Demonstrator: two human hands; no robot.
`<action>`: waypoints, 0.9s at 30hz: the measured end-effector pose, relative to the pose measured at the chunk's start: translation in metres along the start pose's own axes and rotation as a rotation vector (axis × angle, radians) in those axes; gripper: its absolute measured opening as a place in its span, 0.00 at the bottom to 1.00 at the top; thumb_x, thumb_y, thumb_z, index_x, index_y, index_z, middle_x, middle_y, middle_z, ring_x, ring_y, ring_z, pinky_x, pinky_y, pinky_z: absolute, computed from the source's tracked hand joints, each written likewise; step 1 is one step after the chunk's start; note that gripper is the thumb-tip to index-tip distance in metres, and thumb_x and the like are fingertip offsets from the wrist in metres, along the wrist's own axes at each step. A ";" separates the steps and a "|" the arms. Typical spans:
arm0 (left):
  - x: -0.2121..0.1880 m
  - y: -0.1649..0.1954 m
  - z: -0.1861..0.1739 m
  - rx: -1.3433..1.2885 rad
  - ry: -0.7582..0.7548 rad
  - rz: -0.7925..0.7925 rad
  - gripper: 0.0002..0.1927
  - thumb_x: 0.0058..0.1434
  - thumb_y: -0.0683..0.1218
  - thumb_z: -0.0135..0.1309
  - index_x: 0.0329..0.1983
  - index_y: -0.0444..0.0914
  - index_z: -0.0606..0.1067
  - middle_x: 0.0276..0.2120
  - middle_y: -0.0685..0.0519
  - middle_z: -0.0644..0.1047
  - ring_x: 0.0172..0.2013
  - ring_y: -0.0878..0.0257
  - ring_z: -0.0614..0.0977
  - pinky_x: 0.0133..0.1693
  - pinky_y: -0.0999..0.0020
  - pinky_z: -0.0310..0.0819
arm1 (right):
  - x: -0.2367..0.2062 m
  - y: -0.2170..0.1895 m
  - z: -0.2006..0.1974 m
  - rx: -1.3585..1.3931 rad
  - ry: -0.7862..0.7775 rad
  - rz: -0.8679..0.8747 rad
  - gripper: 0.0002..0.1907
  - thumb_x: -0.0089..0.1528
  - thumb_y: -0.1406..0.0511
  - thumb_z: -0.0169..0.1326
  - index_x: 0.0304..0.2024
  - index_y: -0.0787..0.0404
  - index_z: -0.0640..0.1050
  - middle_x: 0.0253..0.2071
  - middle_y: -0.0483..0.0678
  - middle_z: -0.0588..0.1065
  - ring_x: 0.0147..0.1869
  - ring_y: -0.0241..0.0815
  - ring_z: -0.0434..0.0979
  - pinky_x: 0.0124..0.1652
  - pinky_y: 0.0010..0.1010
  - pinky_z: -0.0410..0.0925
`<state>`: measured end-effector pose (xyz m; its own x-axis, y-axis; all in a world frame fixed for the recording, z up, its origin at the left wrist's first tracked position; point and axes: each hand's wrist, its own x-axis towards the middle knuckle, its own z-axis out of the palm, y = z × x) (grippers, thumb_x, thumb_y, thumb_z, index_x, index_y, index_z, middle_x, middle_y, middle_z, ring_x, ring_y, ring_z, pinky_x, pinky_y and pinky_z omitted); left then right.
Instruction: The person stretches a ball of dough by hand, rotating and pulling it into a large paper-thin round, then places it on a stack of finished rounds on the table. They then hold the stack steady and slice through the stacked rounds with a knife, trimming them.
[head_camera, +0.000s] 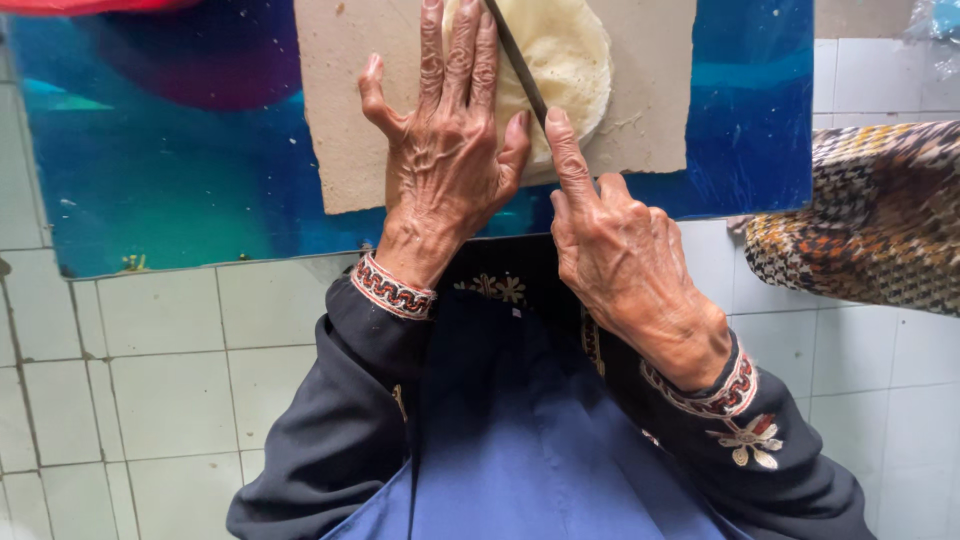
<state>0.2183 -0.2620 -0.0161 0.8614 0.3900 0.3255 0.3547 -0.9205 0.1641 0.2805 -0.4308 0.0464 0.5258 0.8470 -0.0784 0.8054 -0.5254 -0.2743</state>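
We are pressing the left hand (445, 150), fingers flat, on a pale, thin, floppy round flatbread (570, 60); the right hand (625, 265) is gripping a dark slim blade (518, 65) beside those fingers. Likely light, tearable.

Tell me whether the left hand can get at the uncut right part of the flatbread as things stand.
Probably yes: the left hand already lies flat on the flatbread, but the knife blade held by the right hand stands between it and that part.

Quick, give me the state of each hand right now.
Left hand: open, fingers flat, pressing the pale round flatbread onto the board.
Right hand: closed on a knife, forefinger stretched along the blade.
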 end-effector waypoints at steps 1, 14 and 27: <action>-0.001 -0.001 0.001 -0.010 -0.011 -0.002 0.39 0.73 0.57 0.51 0.79 0.31 0.59 0.78 0.44 0.56 0.77 0.50 0.51 0.66 0.28 0.38 | 0.001 0.000 0.001 -0.003 -0.003 0.001 0.39 0.69 0.65 0.51 0.77 0.53 0.48 0.35 0.68 0.74 0.29 0.69 0.77 0.27 0.55 0.72; 0.001 0.001 0.000 -0.054 0.010 0.003 0.39 0.72 0.56 0.52 0.77 0.29 0.59 0.76 0.44 0.58 0.76 0.48 0.55 0.66 0.26 0.35 | 0.006 0.001 -0.007 0.000 -0.008 -0.038 0.38 0.69 0.66 0.50 0.78 0.56 0.48 0.32 0.67 0.73 0.28 0.69 0.76 0.29 0.55 0.71; -0.005 0.001 0.011 -0.132 -0.029 -0.031 0.34 0.75 0.55 0.51 0.75 0.30 0.61 0.73 0.43 0.63 0.74 0.49 0.58 0.66 0.23 0.31 | -0.018 0.000 0.013 -0.053 0.015 -0.004 0.37 0.71 0.67 0.51 0.78 0.56 0.48 0.32 0.63 0.72 0.24 0.62 0.74 0.25 0.49 0.71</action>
<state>0.2184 -0.2656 -0.0272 0.8615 0.4157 0.2916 0.3320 -0.8956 0.2959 0.2672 -0.4451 0.0359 0.5264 0.8479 -0.0635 0.8205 -0.5262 -0.2234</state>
